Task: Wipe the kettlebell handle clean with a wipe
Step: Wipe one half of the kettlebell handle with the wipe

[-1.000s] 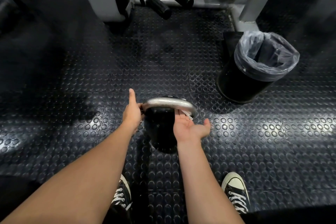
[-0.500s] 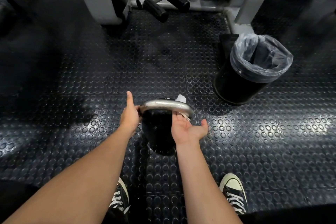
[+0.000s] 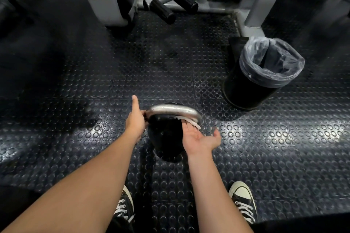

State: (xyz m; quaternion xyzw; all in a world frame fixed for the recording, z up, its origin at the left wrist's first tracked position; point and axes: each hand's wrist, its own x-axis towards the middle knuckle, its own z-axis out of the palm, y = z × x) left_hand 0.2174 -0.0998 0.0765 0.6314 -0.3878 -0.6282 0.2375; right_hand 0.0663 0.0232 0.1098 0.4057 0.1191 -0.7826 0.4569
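While kettlebell [image 3: 166, 134] sits on studded rubber floor [image 3: 265, 157] between both shoes: left hand [image 3: 135, 119] steadying handle [image 3: 174, 110], thumb out; right hand [image 3: 197, 136] palm-up, pressing wipe [image 3: 191, 122] under handle, grip unclear. Risk: wipe slipping off, kettlebell tipping toward lined bin [image 3: 265, 70].

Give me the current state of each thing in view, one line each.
Kettlebell: upright on the floor, steadied at the handle.
Handle: gripped at its left end, wipe against its right underside.
Wipe: bunched between right fingers and handle.
Left hand: gripping the handle, thumb straight out.
Right hand: palm up, fingers under the handle pressing the wipe.
Bin: upright, lined with a bag, open top.
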